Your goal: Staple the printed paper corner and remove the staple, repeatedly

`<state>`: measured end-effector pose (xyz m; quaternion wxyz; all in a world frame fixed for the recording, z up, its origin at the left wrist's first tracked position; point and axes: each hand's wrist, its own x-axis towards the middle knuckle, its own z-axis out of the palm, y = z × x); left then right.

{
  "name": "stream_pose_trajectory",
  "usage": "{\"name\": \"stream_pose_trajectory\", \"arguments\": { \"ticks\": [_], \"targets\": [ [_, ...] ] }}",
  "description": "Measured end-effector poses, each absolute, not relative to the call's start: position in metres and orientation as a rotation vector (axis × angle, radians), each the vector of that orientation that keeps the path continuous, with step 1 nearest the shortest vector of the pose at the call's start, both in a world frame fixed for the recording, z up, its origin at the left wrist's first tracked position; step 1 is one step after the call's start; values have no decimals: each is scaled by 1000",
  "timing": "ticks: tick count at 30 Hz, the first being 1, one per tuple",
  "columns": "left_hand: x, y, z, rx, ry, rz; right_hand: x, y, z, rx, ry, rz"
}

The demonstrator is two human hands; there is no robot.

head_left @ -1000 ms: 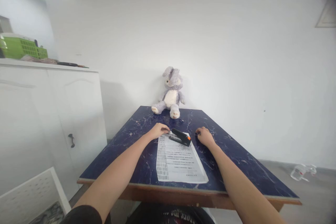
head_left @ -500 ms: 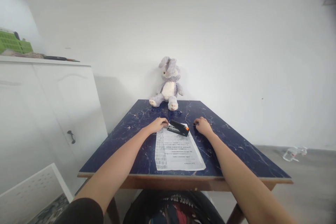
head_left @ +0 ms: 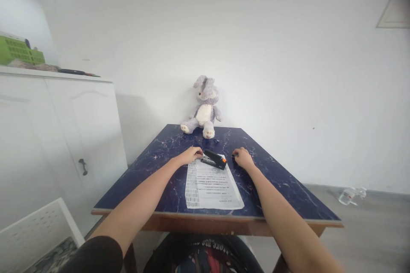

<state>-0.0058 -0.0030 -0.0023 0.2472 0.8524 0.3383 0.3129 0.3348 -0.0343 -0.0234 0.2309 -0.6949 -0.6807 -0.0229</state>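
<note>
A black stapler point(head_left: 214, 160) with an orange tip at its right end lies across the top of a printed paper point(head_left: 214, 192). A silvery part shows along its left side. My left hand point(head_left: 192, 154) reaches in from the left, its fingers closed at the left end of the stapler, by the paper's upper left corner. To the right of the paper, apart from the stapler, my right hand point(head_left: 244, 158) rests low over the tabletop. Its fingers are curled together, with a small dark bit at the fingertips that I cannot make out.
A grey plush rabbit point(head_left: 205, 111) sits at the far edge of the blue marbled table point(head_left: 282, 192), against the wall. At left stand a white cabinet point(head_left: 92, 115) bearing a green basket point(head_left: 19, 49) and a white chair point(head_left: 38, 230). Clear plastic point(head_left: 350, 195) lies on the floor at right.
The view has shifted slightly, so the table and everything on it sit a little lower and further left. Both hands keep their places by the stapler and paper.
</note>
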Motion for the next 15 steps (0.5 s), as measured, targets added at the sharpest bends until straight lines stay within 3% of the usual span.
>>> {"name": "stream_pose_trajectory", "arguments": {
  "ticks": [8, 15],
  "targets": [
    [-15, -3, 1, 2374, 857, 804, 335, -33, -23, -1875, -1864, -68],
    [-32, 6, 6, 2219, 796, 802, 308, -48, -2, -1284, -1833, 247]
  ]
}}
